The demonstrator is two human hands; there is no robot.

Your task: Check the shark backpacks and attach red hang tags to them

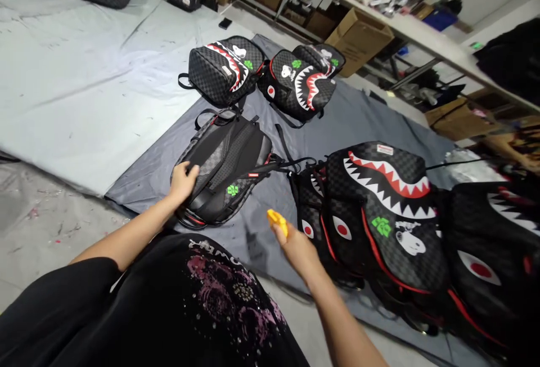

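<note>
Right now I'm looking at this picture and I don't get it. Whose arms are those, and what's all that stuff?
There's no robot here, just a person working bare-handed. A camera worn on the person's head looks forward and down, so you see roughly what they see. The left hand touches the edge of a backpack lying straps-up on a grey sheet. The right hand holds a small yellow thing; I can't tell exactly what it is. More backpacks with toothy mouths lie beyond, and another group sits over on the right.
</note>
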